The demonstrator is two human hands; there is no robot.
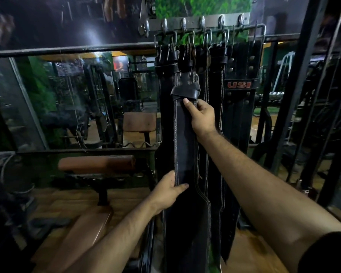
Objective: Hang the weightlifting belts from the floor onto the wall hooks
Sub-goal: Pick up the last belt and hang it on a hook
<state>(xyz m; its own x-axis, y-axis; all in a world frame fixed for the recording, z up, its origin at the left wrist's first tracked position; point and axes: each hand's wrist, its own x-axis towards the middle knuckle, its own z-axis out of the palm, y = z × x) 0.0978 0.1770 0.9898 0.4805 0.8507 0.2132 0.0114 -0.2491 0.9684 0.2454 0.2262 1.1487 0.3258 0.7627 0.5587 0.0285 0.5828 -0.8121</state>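
Nearest the camera, the left hand (168,191) pinches the left edge of a black stitched weightlifting belt (185,138), thumb across its front. Higher up, the right hand (202,115) grips the same belt just below its leather loop (185,92), thumb pressed on the face. That belt hangs among other black belts (237,107) from the wall hooks (201,22).

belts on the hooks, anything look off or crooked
Mostly tidy. The belt held by both hands, left hand and right hand, has a keeper loop sitting crumpled and skewed. The USI belt hangs straight.
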